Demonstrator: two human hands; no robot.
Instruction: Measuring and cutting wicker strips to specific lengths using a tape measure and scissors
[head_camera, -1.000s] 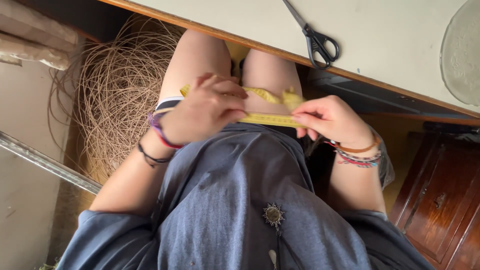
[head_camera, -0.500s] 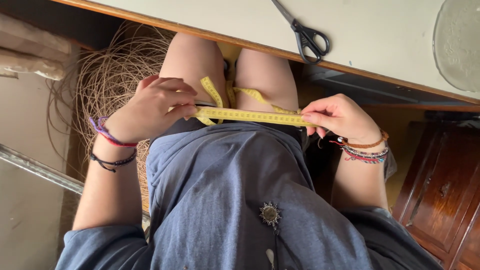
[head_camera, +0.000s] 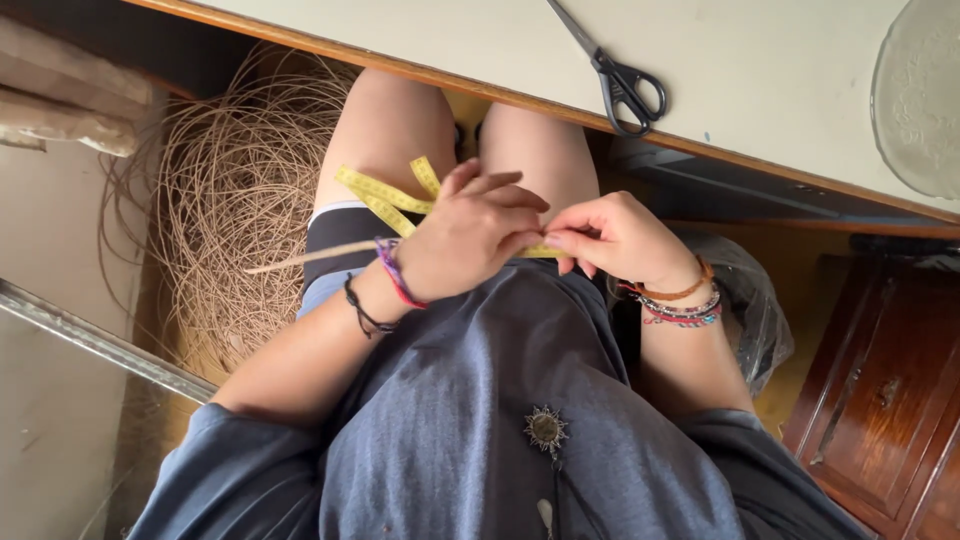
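While I sit with my lap in the middle of the frame, my left hand (head_camera: 470, 235) and my right hand (head_camera: 615, 235) meet just above the hem of my grey-blue shirt (head_camera: 470, 400). My left hand is curled, fingers pressed together around the yellow measuring tape (head_camera: 385, 195) and a thin pale reed (head_camera: 300, 258). That reed sticks out from under my left wrist toward the left of the frame, and I cannot tell exactly which fingers clamp it. The tape loops out above the left hand, its loose lengths lying across my thigh toward the upper middle. A short stretch of tape shows between the two hands, and my right hand pinches it there between thumb and fingertips, the other fingers folded in. The two hands are just beside each other, nearly touching.

Left of my legs, in the left third of the frame, lies a big tangled coil of cane (head_camera: 235, 200) on the floor. Along the top runs the edge of a pale table (head_camera: 780, 90), with black-handled scissors (head_camera: 615, 75) lying on it in the upper middle. A glass plate (head_camera: 920, 90) sits at the upper right corner. At the lower right stands a dark wooden cabinet (head_camera: 880, 380).
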